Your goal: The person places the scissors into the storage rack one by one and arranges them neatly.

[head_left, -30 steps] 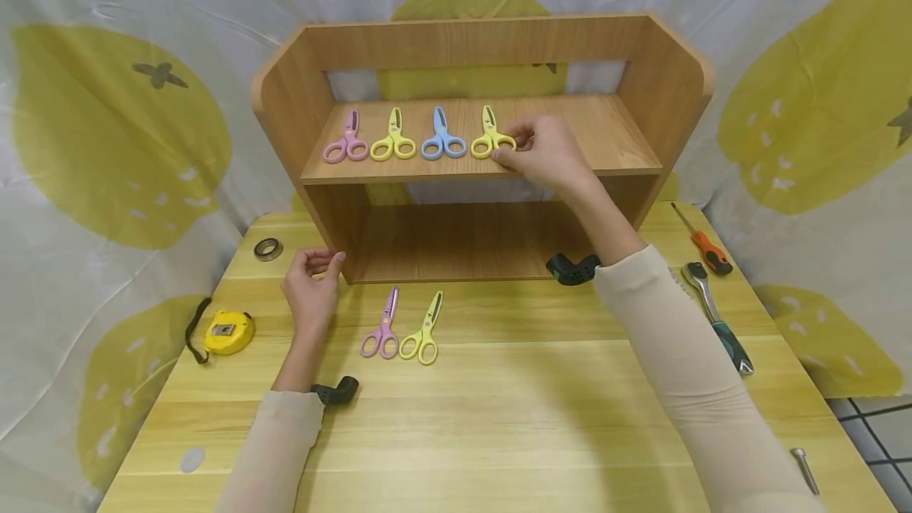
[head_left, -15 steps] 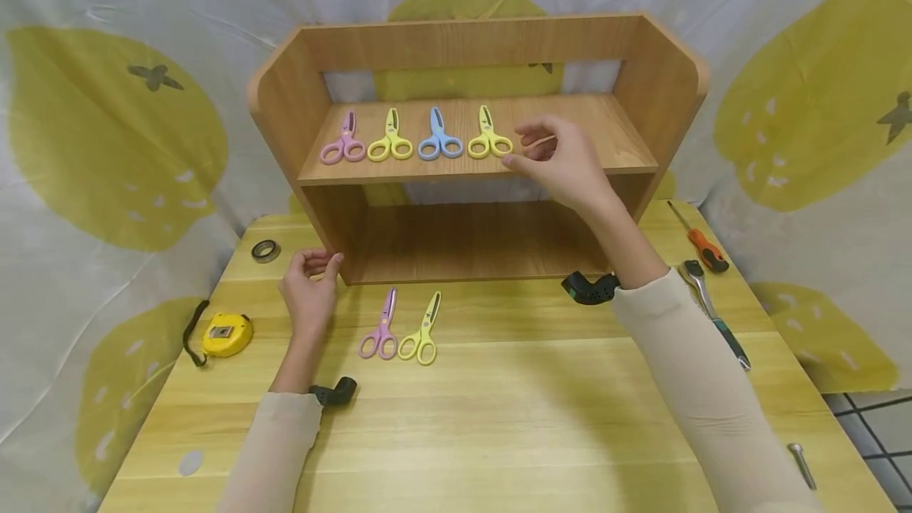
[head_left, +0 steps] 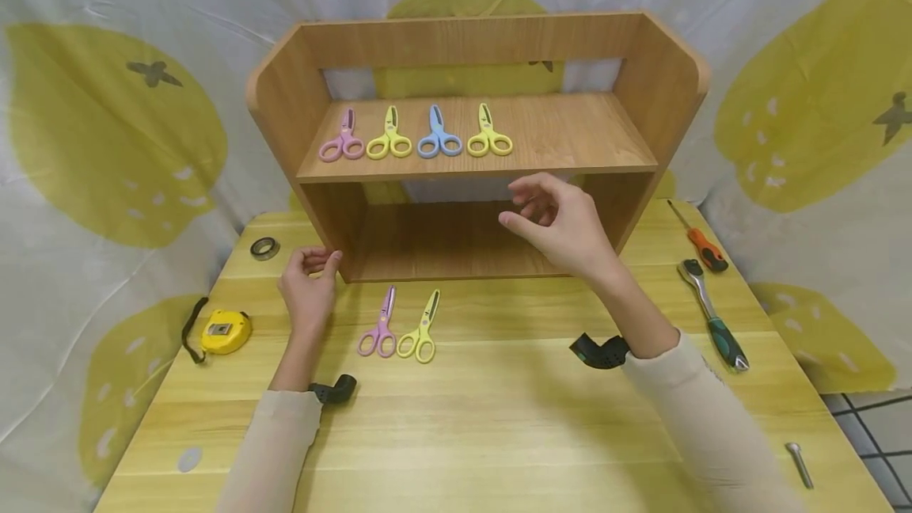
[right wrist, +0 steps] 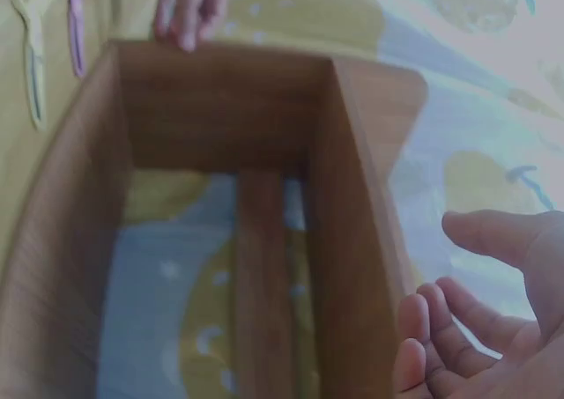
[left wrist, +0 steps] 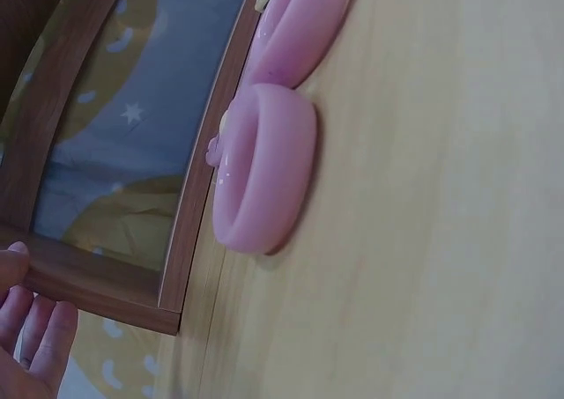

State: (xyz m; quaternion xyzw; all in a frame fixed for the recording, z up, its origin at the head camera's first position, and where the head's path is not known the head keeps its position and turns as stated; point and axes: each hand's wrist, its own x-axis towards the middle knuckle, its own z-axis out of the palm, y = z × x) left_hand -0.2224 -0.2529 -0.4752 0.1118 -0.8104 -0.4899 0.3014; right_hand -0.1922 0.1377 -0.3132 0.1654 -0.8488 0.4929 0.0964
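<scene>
My left hand [head_left: 308, 283] rests at the lower left front corner of a two-tier wooden shelf [head_left: 456, 177]. Its thumb touches the front edge of the side panel, with the relaxed fingers just outside. In front of the lower tier hovers my right hand [head_left: 566, 224], thumb and fingers apart and nothing between them. Along the upper tier lie pink scissors [head_left: 344, 137], yellow scissors [head_left: 389, 134], blue scissors [head_left: 438, 133] and another yellow pair of scissors [head_left: 488, 133], blades pointing back. On the table are purple scissors [head_left: 380, 327] and light-yellow scissors [head_left: 421, 331].
Left on the table [head_left: 456, 426] are a tape roll [head_left: 264, 248], a yellow tape measure [head_left: 226, 332] and a grey disc [head_left: 189, 459]. An orange screwdriver [head_left: 707, 250], a ratchet wrench [head_left: 720, 323] and a bolt [head_left: 799, 465] lie on the right. Printed cloth [head_left: 777, 6] hangs behind.
My right hand has let go of the right-hand yellow scissors on the upper tier and moved right, then down in front of the lower tier. The left hand stays at the shelf corner.
</scene>
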